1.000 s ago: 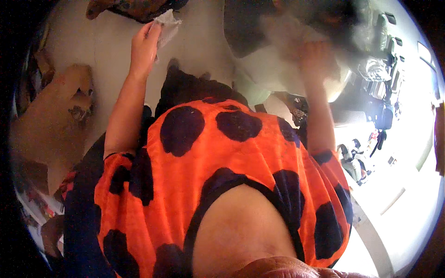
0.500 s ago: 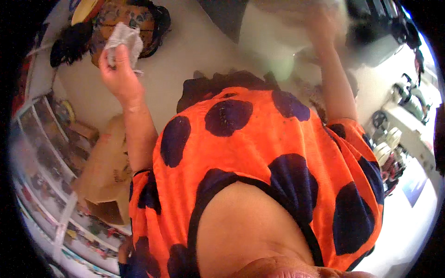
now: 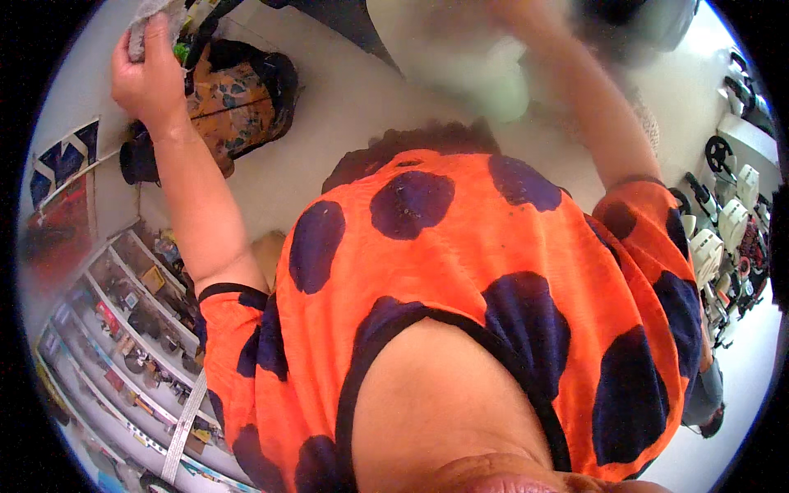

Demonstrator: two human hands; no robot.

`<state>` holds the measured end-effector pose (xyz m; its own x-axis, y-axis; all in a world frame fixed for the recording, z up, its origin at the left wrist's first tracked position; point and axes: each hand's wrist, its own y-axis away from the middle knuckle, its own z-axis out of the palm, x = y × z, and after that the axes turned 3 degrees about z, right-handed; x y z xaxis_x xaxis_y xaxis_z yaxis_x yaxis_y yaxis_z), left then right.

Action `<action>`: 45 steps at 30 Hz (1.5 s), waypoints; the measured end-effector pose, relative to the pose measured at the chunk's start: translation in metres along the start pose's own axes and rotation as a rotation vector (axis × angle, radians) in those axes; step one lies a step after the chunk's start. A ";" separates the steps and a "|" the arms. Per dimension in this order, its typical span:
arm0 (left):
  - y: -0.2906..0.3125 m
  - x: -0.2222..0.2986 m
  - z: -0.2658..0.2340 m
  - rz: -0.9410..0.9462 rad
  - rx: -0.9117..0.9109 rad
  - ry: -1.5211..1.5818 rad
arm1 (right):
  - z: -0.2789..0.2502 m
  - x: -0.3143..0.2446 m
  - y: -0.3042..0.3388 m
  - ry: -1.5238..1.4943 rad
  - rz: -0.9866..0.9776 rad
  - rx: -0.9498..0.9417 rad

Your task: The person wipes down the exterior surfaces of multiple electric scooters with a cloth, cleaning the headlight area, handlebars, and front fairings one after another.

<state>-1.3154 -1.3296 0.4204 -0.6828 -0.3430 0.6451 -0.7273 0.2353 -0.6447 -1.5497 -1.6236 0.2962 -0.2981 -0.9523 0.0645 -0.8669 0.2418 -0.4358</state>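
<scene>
My left hand (image 3: pixel 152 82) is raised at the upper left and closed round a crumpled grey cloth (image 3: pixel 154 23), the thumb pressed on it. The cloth's upper part runs to the edge of the picture. My right arm reaches up to the top, where my right hand (image 3: pixel 526 15) is blurred and partly cut off. Its fingers cannot be made out. Beside it is a pale, hazy whitish-green shape (image 3: pixel 493 82), too smeared to tell its kind. A dark blurred object (image 3: pixel 633 25) lies to the right of that hand.
Below my left hand is a brown patterned padded thing with black edges (image 3: pixel 238 107). Shelves (image 3: pixel 136 329) with many small items stand at the lower left. White and black wheeled machines (image 3: pixel 731 222) line the right side. Another person (image 3: pixel 705 398) is partly visible at the lower right.
My left hand has moved up and left with the cloth. My right hand has shifted up and slightly left. The view has turned, showing more shelves, and the cardboard box is now mostly hidden.
</scene>
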 end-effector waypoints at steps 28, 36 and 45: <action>-0.006 -0.061 0.043 -0.363 -0.174 0.098 | 0.045 0.028 -0.010 -0.005 0.014 -0.008; -0.008 -0.054 0.039 -0.371 -0.178 0.097 | 0.046 0.060 -0.019 0.092 0.183 -0.018; -0.004 -0.059 0.034 -0.320 -0.136 0.061 | 0.003 -0.021 -0.006 0.067 -0.014 -0.290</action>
<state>-1.2693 -1.3411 0.3710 -0.4183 -0.3651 0.8317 -0.9050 0.2451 -0.3476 -1.5369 -1.6057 0.2950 -0.3022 -0.9441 0.1317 -0.9464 0.2806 -0.1599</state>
